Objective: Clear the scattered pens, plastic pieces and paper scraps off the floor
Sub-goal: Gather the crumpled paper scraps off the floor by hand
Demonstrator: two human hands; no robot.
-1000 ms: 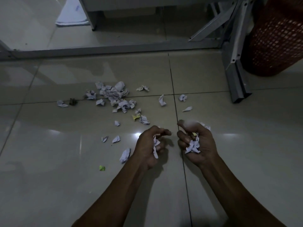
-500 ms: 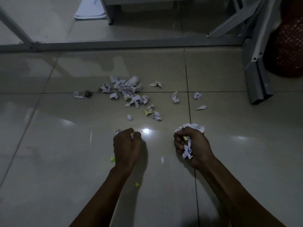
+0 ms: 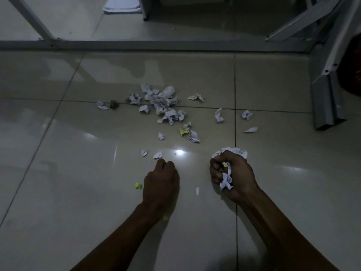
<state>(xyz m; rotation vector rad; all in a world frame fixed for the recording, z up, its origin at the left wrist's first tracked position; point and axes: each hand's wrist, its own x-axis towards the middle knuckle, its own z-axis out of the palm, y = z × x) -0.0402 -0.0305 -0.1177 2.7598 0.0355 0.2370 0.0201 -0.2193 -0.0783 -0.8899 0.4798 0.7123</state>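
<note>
Right hand [image 3: 232, 174]: fingers curled tight around a wad of paper scraps [image 3: 226, 179].
Left hand [image 3: 161, 179]: knuckles up, fingers curled under; contents cannot be told.
Loose scraps [image 3: 163, 103]: on the floor [image 3: 58, 173] beyond both hands; two just past the left knuckles.

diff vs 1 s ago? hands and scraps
The left hand turned palm-down and dropped to the floor; the white scraps seen in it earlier are now hidden, so its hold is unclear. The right hand closed tighter on its wad of paper. The loose scrap pile lies as before.
</note>
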